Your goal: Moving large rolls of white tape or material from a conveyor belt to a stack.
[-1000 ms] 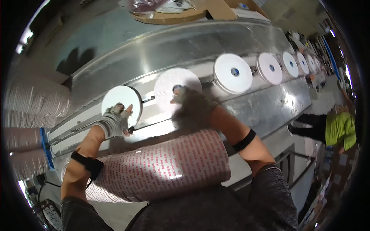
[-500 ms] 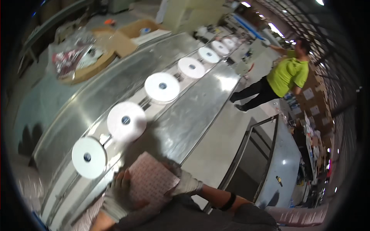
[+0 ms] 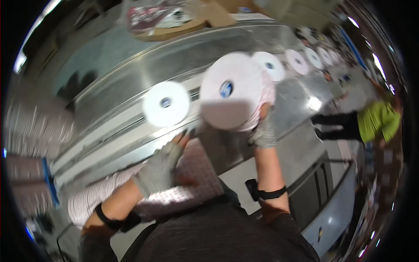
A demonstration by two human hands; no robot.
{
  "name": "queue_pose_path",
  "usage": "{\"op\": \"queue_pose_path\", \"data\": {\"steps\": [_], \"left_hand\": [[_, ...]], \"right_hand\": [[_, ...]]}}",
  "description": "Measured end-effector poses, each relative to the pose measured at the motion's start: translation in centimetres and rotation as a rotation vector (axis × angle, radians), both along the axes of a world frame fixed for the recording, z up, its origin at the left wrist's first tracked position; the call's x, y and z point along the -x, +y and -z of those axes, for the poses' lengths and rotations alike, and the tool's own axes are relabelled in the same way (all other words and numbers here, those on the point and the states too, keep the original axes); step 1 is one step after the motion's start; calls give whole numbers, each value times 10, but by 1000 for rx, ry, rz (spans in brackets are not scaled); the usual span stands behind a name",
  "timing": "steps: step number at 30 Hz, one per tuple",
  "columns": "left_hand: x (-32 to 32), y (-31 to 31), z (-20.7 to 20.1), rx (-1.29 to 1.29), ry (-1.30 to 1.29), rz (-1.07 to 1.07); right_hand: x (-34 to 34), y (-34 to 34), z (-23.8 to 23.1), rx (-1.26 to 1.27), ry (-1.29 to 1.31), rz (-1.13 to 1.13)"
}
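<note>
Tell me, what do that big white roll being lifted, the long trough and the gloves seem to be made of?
The white roll in the right hand looks like wound paper, matte, on a dark core. The trough seems to be sheet metal, brushed and shiny, with glare. The glove on the left hand looks like grey knit fabric, fingertips bare; it rests on a patterned wrapped pack, probably plastic film.

Right hand (image 3: pixel 263 133), gloved, gripping the rim of a large white roll (image 3: pixel 232 91) raised at upper centre of the frame; left hand (image 3: pixel 159 168), gloved and with fingers spread, pressed flat on a patterned wrapped roll (image 3: pixel 131 194) lying at lower left; second white roll (image 3: pixel 166 104) seated on the metal conveyor (image 3: pixel 131 74) left of centre; further rolls (image 3: pixel 297 61) aligned toward upper right; person in a yellow-green top (image 3: pixel 379 121) at right edge.
</note>
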State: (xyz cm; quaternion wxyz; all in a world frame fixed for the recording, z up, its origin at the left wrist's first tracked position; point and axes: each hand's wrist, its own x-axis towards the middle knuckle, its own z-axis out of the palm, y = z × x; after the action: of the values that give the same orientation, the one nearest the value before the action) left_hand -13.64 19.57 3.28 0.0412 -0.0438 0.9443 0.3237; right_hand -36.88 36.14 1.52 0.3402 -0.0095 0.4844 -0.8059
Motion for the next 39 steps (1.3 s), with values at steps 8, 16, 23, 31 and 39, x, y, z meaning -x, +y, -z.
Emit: {"op": "queue_pose_path", "data": {"steps": [8, 16, 23, 31, 39], "left_hand": [[30, -60, -42, -14, 552, -515], [-119, -148, -24, -502, 152, -735], [-142, -212, 75, 439, -791, -148], [-127, -192, 35, 435, -764, -92], [-54, -18, -5, 207, -185, 105]], "right_hand": [[-48, -142, -28, 110, 419, -627], [-78, -212, -3, -17, 463, -1243], [-85, -215, 110, -423, 2038, -1284], [-43, -56, -27, -578, 800, -943], [-158, 71, 48, -711, 829, -646]]}}
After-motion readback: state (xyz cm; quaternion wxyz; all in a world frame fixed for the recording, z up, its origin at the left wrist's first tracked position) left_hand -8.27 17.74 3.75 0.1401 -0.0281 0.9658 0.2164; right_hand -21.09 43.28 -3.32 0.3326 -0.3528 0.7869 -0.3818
